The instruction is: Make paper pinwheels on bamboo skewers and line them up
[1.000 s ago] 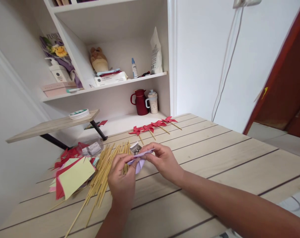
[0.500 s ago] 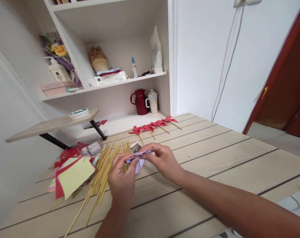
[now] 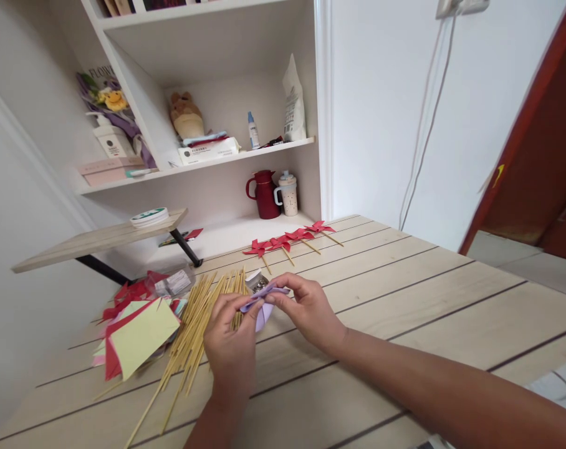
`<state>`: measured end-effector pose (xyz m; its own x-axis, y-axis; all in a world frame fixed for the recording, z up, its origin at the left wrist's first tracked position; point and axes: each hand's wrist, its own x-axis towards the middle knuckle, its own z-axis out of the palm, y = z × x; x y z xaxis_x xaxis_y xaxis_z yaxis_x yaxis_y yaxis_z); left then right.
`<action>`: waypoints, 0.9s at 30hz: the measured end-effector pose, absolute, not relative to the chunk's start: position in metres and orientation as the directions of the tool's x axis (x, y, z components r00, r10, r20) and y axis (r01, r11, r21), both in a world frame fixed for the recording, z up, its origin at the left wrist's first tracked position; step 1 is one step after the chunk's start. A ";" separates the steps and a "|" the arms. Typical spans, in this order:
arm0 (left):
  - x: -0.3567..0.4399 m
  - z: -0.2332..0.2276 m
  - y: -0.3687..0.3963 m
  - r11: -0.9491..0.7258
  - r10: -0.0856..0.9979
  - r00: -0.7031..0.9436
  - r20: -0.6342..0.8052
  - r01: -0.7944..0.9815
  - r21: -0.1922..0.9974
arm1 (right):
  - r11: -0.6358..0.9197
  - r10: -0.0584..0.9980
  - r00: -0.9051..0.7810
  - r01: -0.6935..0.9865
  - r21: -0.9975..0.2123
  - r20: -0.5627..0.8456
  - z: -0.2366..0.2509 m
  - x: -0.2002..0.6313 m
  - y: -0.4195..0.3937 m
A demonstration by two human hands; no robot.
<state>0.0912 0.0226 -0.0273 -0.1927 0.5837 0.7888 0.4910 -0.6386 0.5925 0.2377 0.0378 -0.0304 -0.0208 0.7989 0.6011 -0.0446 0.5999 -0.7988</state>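
Observation:
A folded piece of lilac paper point(image 3: 264, 315) is held above the table between my two hands. My left hand point(image 3: 231, 330) pinches its left side between thumb and fingers. At the right edge, the thumb and fingers of my right hand point(image 3: 306, 308) are closed on the same paper. Just behind the hands lies a small open box point(image 3: 255, 280) with shiny metal bits inside, too small to name. A heap of thin wooden sticks point(image 3: 196, 327) lies beside my left hand. Several red paper pinwheels point(image 3: 279, 242) on sticks lie in a row at the table's back.
Left of the sticks is a pile of coloured paper sheets point(image 3: 145, 337), with a clear plastic box point(image 3: 173, 282) behind. A small raised shelf point(image 3: 96, 240) bears a white round stack point(image 3: 149, 216). A red jug point(image 3: 265, 194) and a cup point(image 3: 288, 194) stand at the back.
Both hands keep their pinch on the lilac paper, which has tilted slightly, its lower flap showing a little more. The view has shifted slightly.

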 end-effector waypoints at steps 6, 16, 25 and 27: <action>0.092 -0.024 0.022 -0.626 0.586 -0.183 0.789 0.517 0.585 | 0.555 0.829 -0.010 -0.097 -0.826 0.558 -0.033 0.236 0.040; 0.089 -0.023 0.024 -0.597 0.676 -0.152 0.721 0.459 0.657 | 0.524 0.848 0.008 -0.165 -0.836 0.530 -0.031 0.236 0.039; 0.088 -0.025 0.024 -0.671 0.510 -0.035 0.859 0.610 0.423 | 0.511 0.857 0.024 -0.162 -0.844 0.515 -0.035 0.236 0.041; 0.088 -0.026 0.024 -0.682 0.453 0.005 0.892 0.646 0.342 | 0.499 0.865 0.026 -0.166 -0.851 0.502 -0.034 0.236 0.042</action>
<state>0.0880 0.0237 -0.0259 0.0055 0.4529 0.8916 0.6464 -0.6819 0.3424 0.2362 0.0420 -0.0342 0.0262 0.8647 0.5016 -0.1665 0.4985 -0.8507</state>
